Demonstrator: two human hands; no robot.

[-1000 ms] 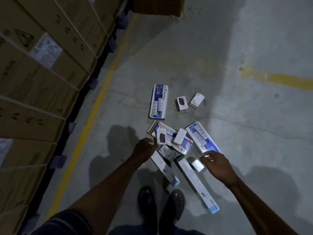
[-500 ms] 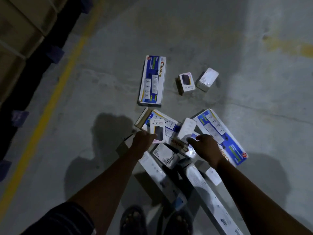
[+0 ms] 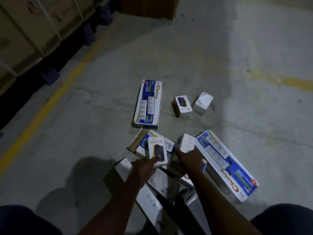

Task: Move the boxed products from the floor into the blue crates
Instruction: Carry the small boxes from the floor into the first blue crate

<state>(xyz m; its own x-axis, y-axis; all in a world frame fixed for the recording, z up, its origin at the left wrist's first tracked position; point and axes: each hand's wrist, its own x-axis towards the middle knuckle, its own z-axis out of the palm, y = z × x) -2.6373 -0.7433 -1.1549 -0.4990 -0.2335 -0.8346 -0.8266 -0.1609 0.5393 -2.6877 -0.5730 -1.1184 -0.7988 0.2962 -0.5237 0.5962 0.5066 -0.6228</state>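
Observation:
A heap of boxed products lies on the concrete floor in front of me. My left hand [image 3: 145,165] grips the lower edge of a white "Halley 20K" box [image 3: 157,150], thumb on its front. My right hand [image 3: 188,158] is closed on the bottom of a small plain white box [image 3: 187,143]. Under them lies a blue-and-white "Choice" box [image 3: 144,143]. A second one [image 3: 223,163] lies to the right, a third [image 3: 148,104] farther ahead. Two small white boxes [image 3: 182,106] [image 3: 202,102] sit beyond. No blue crate is in view.
Long white boxes [image 3: 149,197] lie near my feet, partly hidden by my arms. Stacked strapped cardboard cartons [image 3: 30,31] on pallets line the left side behind a yellow floor line [image 3: 50,100]. A brown carton [image 3: 149,7] stands at the top. Bare concrete lies to the right.
Both hands have reached forward into the heap and closed on boxes: the left on the Halley box, the right on the small white box. My head has dropped closer to the floor.

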